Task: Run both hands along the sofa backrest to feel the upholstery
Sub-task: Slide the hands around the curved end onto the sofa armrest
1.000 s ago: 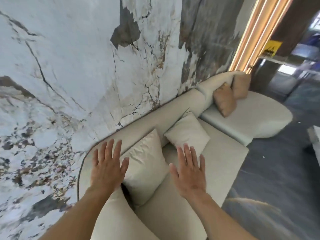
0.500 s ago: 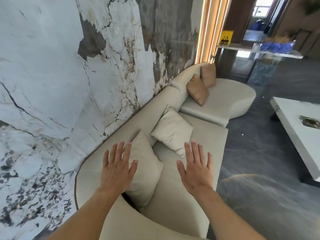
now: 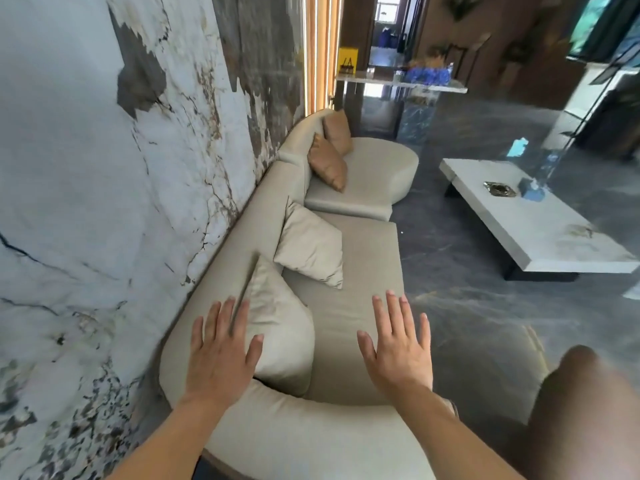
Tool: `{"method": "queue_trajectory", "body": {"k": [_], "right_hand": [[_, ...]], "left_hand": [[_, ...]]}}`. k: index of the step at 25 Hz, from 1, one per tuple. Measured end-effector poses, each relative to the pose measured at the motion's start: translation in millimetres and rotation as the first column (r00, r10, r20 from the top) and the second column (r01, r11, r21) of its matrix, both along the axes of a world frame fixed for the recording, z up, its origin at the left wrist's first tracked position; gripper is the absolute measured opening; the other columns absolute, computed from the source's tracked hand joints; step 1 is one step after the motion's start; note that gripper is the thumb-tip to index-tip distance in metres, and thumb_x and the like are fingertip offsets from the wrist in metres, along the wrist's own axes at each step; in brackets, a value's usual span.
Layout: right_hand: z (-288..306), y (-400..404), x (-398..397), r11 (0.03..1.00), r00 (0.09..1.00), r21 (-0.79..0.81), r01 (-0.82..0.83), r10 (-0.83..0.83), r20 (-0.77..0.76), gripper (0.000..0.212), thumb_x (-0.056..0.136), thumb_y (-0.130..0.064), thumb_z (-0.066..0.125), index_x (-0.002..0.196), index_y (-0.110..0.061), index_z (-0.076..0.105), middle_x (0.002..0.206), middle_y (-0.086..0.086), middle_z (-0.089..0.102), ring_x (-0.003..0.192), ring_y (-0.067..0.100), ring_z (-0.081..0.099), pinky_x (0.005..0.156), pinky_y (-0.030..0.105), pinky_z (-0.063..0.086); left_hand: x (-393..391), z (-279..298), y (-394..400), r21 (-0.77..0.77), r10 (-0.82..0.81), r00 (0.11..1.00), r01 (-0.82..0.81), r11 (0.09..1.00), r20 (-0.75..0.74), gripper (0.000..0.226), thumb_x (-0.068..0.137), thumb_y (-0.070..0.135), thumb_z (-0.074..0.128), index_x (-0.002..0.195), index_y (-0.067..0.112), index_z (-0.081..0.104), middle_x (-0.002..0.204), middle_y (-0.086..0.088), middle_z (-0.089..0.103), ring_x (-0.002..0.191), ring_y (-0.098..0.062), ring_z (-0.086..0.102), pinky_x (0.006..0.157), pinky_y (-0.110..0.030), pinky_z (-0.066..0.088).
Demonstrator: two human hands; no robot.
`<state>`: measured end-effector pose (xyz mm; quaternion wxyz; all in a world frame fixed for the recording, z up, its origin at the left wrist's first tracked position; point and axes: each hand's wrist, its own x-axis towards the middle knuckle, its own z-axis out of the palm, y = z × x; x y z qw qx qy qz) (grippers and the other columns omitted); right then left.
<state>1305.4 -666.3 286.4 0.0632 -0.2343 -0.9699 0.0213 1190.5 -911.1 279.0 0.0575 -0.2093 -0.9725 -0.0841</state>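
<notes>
Your left hand (image 3: 221, 355) and right hand (image 3: 398, 351) hover flat, palms down, fingers (image 3: 393, 311) spread and gripping nothing, which suits stroking fabric. Whether either touches the sofa (image 3: 363, 271) I cannot tell. The left sits over the backrest (image 3: 221, 271) just beside the near cushion (image 3: 280, 334); the backrest runs away along the marble wall (image 3: 104, 168), so you'd likely slide forward past both pale cushions.

Flat, spread hands (image 3: 308, 358) above beige sofa (image 3: 360, 258)
</notes>
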Motion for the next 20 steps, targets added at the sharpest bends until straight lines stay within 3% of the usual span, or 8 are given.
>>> {"method": "queue_trajectory", "body": {"k": [4,9,13,16,20], "right_hand": [[-1.4,-27.1,27.8,1.000,1.000,-0.009,0.015,-0.015,0.017,0.071,0.078,-0.058,-0.021,0.142,-0.028,-0.027,0.155,-0.003,-0.025,0.138,0.016,-0.028,0.116,0.048,-0.012],[-34.3,-55.1,73.1,0.994,1.000,-0.110,0.006,-0.005,0.004,0.082,0.077,-0.062,-0.027,0.148,-0.027,-0.006,0.157,-0.004,-0.009,0.143,0.016,-0.013,0.117,0.046,-0.007],[-76.5,-72.2,108.2,0.992,0.992,-0.123,0.021,-0.005,0.128,0.076,0.071,-0.061,-0.034,0.140,-0.031,-0.029,0.153,-0.007,-0.029,0.135,0.012,-0.034,0.114,0.045,-0.016],[-120.3,-81.2,122.2,0.990,0.976,-0.136,0.045,-0.015,0.216,0.075,0.074,-0.062,-0.031,0.142,-0.029,-0.029,0.153,-0.006,-0.031,0.136,0.016,-0.034,0.112,0.045,-0.019],[-182.3,-95.9,129.0,0.994,0.951,-0.111,0.019,0.017,0.308,0.068,0.082,-0.061,-0.020,0.139,-0.029,-0.033,0.152,-0.005,-0.032,0.135,0.018,-0.036,0.111,0.046,-0.022]], "left_hand": [[21.8,-5.4,-18.8,0.002,-0.019,0.999,0.019,1.000,0.027,0.075,0.093,0.055,0.003,0.144,0.013,0.038,0.148,-0.014,0.044,0.136,-0.034,0.039,0.112,-0.054,0.024],[61.8,-24.5,-35.6,-0.092,-0.096,0.995,0.098,0.991,0.028,0.072,0.095,0.053,0.006,0.139,0.013,0.046,0.142,-0.013,0.051,0.132,-0.034,0.046,0.109,-0.052,0.026],[88.9,-57.4,-41.4,-0.107,-0.160,0.985,0.166,0.980,0.068,0.065,0.093,0.050,0.023,0.142,0.012,0.043,0.145,-0.013,0.047,0.135,-0.034,0.041,0.112,-0.055,0.029],[99.6,-102.4,-44.5,-0.140,-0.168,0.978,0.185,0.973,0.125,0.070,0.094,0.054,0.012,0.144,0.013,0.039,0.150,-0.012,0.041,0.140,-0.032,0.033,0.114,-0.055,0.026],[104.9,-172.9,-45.0,-0.155,-0.239,0.954,0.268,0.951,0.182,0.067,0.090,0.051,0.025,0.145,0.014,0.038,0.150,-0.013,0.041,0.140,-0.034,0.033,0.114,-0.057,0.025]]}}
